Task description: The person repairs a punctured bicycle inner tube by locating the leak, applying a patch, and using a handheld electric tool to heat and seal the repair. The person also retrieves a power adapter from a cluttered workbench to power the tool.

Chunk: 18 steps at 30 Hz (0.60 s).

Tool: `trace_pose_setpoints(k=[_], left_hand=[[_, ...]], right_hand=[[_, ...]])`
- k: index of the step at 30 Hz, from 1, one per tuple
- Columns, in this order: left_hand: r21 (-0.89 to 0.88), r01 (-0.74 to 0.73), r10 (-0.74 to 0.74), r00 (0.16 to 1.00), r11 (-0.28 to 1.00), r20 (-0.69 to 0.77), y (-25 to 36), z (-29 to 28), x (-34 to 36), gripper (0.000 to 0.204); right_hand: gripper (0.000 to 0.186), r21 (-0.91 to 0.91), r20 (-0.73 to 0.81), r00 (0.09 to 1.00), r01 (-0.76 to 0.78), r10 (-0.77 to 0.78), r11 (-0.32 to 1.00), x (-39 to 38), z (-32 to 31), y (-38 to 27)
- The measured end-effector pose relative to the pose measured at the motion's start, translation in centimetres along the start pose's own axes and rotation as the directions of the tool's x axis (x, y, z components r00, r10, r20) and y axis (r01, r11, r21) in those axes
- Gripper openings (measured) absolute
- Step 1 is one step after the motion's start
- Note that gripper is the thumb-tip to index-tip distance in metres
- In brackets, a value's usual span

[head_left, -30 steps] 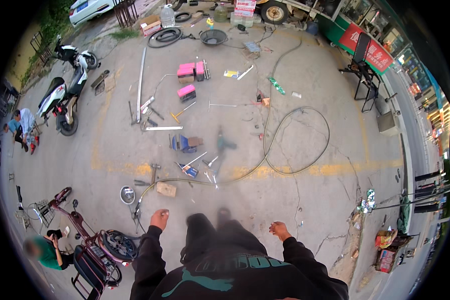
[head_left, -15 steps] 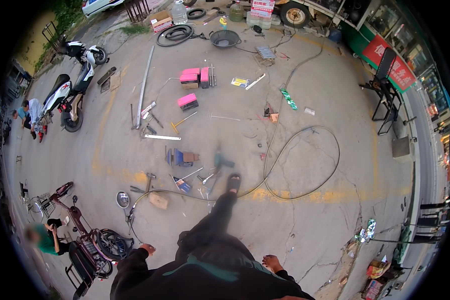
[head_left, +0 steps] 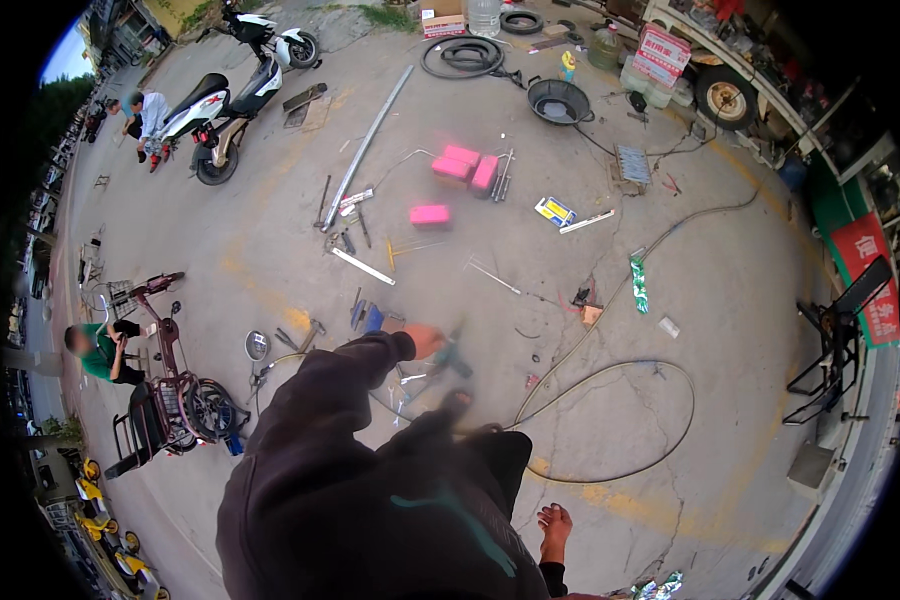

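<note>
My left hand (head_left: pixel 422 338) reaches over the tools on the ground, just beside a blurred green and black drill (head_left: pixel 450 357); its fingers are smeared, and I cannot tell whether they touch it. A blue bench vise (head_left: pixel 370 315) lies just left of that hand, partly behind it, with wrenches (head_left: pixel 400 398) below. My right hand (head_left: pixel 555 527) hangs low at the right, fingers loosely bent and apart, holding nothing I can see. Around lie a hammer (head_left: pixel 312 330), a metal bowl (head_left: pixel 257 345), a yellow T-handle tool (head_left: pixel 392 255) and pink-topped boxes (head_left: pixel 455 168).
A yellow-banded hose (head_left: pixel 690 420) loops across the concrete. A folding chair (head_left: pixel 820 340) stands right, near a trailer (head_left: pixel 725 98). A white scooter (head_left: pixel 225 105), a maroon electric bike (head_left: pixel 175 395) and a person in green (head_left: pixel 105 355) are at the left; two more people (head_left: pixel 148 125) sit beyond.
My body has moved forward and bent toward the tools. My left hand has swung up and forward to the drill area, while my right hand stays low. The view has turned.
</note>
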<state>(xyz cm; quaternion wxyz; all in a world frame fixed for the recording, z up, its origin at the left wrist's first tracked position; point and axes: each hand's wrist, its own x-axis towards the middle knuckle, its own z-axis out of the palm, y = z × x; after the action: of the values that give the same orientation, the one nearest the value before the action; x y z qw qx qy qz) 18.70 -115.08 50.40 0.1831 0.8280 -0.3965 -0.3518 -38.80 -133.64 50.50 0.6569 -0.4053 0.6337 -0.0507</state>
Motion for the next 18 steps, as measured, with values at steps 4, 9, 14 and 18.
trace_pose_setpoints(k=[4,9,14,18], left_hand=[[0.112,0.007,-0.011,0.999,0.994,0.037,4.8,-0.4,9.9,0.033],[0.119,0.390,-0.397,0.917,0.913,0.040,5.0,3.5,16.1,0.032],[0.491,0.429,-0.636,0.652,0.759,0.413,7.0,9.1,15.9,0.036],[0.540,-0.051,-0.376,0.663,0.840,0.647,12.4,10.8,21.4,0.037]], right_hand=[[0.034,-0.248,0.034,0.958,-0.267,0.284,0.931,1.7,-4.2,-0.1],[0.025,-0.670,0.250,0.897,-0.111,0.364,0.734,12.3,-15.6,-5.5],[0.018,-0.802,0.436,0.867,0.254,0.240,0.541,27.6,-23.9,-17.8],[0.023,-0.890,0.430,0.822,0.317,-0.374,-0.327,43.4,-24.9,-38.1]])
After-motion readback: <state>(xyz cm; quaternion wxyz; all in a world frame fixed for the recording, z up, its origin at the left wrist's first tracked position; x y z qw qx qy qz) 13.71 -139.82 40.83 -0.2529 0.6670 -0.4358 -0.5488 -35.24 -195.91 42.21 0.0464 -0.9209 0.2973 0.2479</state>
